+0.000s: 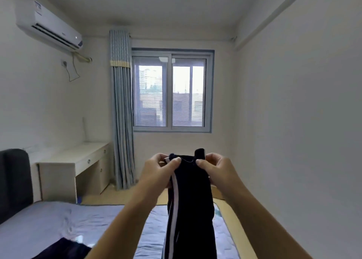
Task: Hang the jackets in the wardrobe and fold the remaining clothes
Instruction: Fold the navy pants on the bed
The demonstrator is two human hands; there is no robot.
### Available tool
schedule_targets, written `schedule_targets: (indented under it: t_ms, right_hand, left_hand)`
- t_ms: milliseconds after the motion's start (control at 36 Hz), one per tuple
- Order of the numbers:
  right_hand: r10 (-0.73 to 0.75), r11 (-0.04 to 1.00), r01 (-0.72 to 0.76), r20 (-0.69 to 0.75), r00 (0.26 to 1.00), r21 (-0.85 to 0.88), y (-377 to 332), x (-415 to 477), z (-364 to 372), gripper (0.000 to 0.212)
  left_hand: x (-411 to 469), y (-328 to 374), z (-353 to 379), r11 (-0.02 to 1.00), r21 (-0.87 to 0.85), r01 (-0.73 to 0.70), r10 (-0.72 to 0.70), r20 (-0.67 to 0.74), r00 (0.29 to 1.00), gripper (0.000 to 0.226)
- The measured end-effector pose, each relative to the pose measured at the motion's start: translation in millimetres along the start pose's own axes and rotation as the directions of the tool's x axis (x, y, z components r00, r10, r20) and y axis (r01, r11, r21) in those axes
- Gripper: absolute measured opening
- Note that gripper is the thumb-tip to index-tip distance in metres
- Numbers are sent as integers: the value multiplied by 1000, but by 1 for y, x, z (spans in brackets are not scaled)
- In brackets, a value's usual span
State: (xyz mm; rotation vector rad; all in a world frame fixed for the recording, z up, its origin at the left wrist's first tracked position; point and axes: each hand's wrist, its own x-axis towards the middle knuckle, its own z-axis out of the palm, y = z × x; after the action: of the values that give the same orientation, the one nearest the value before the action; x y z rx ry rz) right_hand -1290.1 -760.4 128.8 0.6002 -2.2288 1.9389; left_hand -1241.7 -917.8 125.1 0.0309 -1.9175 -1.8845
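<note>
Left hand (162, 169) and right hand (218, 168) each have a pinching grip on the striped garment (191, 203), top edge; seams should be aligned before folding.

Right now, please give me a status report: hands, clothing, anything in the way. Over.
Status: left hand and right hand both pinch top edge of dark striped garment. It hangs above bed. Lower left on bed: second garment, dark, apart.
</note>
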Motion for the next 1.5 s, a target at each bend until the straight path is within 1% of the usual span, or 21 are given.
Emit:
schedule_targets:
  t_ms: [83,167,333,417,528,611,750,778,833,861,889,972,1056,1111,1139,1194,1222,1278,1361,1417,1500]
  right_hand:
    - [-42,999,43,3,999,-21,8,-17,10,10]
    - [-68,996,71,64,996,-55,18,-32,12,9]
    - [-129,985,143,136,982,-100,36,-49,8,11]
    - [-164,979,183,184,969,-92,44,-54,7,11]
    - [-179,981,194,261,949,-31,53,-60,4,16]
    - [-188,976,210,289,939,-50,57,-61,2,20]
    - [-209,966,244,291,934,-87,60,-63,0,19]
    - [-207,964,244,280,937,-104,61,-63,1,24]
    - [-212,956,252,237,948,-153,63,-63,3,34]
    - [-215,953,253,214,953,-166,65,-62,3,35]
    - [-212,956,245,197,957,-161,66,-62,3,34]
    - [-197,975,212,186,963,-67,71,-61,0,25]
    - [-206,978,209,165,965,-1,71,-63,-4,23]
    - [-205,979,202,175,963,37,69,-64,-8,24]
    - [-207,978,200,191,960,52,67,-64,-11,25]
    - [-207,978,196,238,949,70,63,-63,-18,25]
    - [-203,979,190,263,943,76,60,-62,-22,24]
    - [-198,980,182,300,933,79,56,-60,-28,25]
    - [-202,979,185,331,922,83,51,-56,-33,26]
    - [-206,978,190,334,920,81,48,-54,-36,28]
    - [-215,977,205,345,914,65,42,-54,-43,29]
  left_hand:
    - [-19,-14,7,995,82,-55,53,18,998,15]
    - [-30,-25,5,980,161,-120,122,-1,993,9]
    - [-44,-42,0,991,116,-70,62,71,996,9]
    - [-48,-44,-2,987,144,-73,60,94,994,7]
    - [-52,-44,-2,966,239,-102,93,52,994,12]
    - [-55,-42,2,959,263,-101,99,20,995,14]
    - [-60,-38,7,949,292,-117,127,-16,992,19]
    - [-60,-38,9,942,307,-132,141,-9,990,18]
    - [-61,-40,12,925,340,-172,171,33,985,17]
    - [-61,-40,13,916,354,-190,180,62,982,18]
    - [-60,-41,13,908,365,-206,185,93,978,20]
    - [-58,-45,7,887,379,-263,213,167,963,25]
    - [-55,-52,-3,784,469,-406,379,155,912,21]
    - [-51,-58,-12,706,535,-464,450,167,877,28]
    - [-47,-61,-18,679,557,-479,445,207,871,38]
    - [-41,-65,-29,665,568,-485,363,322,874,60]
    - [-38,-64,-33,655,569,-497,326,380,866,65]
    - [-32,-61,-36,603,564,-564,326,471,820,63]
    - [-27,-54,-35,507,561,-654,363,549,753,50]
    - [-25,-50,-34,418,545,-727,395,611,686,36]
    - [-28,-40,-35,246,543,-803,472,656,589,36]
